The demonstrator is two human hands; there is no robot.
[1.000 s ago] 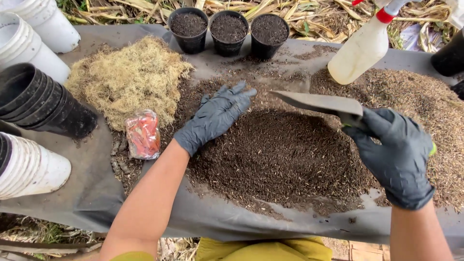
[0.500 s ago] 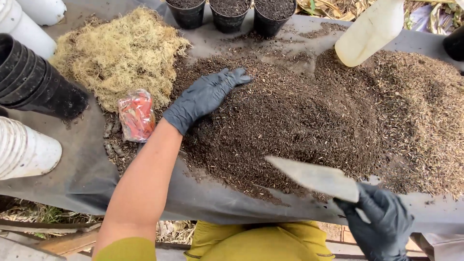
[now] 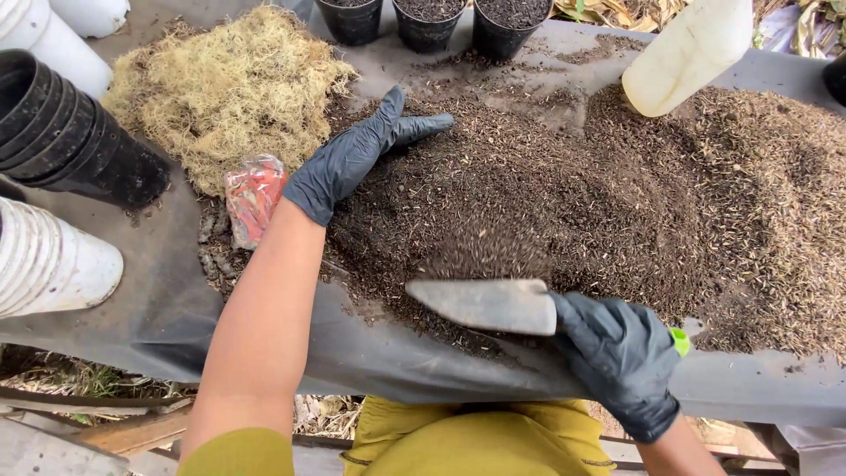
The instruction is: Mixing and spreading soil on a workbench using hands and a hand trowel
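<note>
At the far left of the frame a stack of white buckets lies on its side, with a stack of black pots lying above it. To their right, in the upper left, a heap of pale yellow moss sits on the dark sheet covering the tabletop, and a small red and clear packet lies just below the moss.

The left hand, in a black glove, rests palm down on the left edge of the soil pile, its fingers spread wide and flat and holding nothing. The pile fills the middle of the frame; it is dark brown and crumbly, and it grades into a lighter, strawy mix toward the right edge. Three small black pots filled with soil stand in a row at the top centre.

Low in the frame, the right hand, also in a black glove, has its fingers wrapped tightly around the green handle of a trowel. The trowel's grey blade points left, its long axis nearly level, lying along the near edge of the pile with soil just above and beyond it. The right hand is nearer that near edge; the left hand is further up the pile.

A white plastic bottle tilts in at the upper right.
</note>
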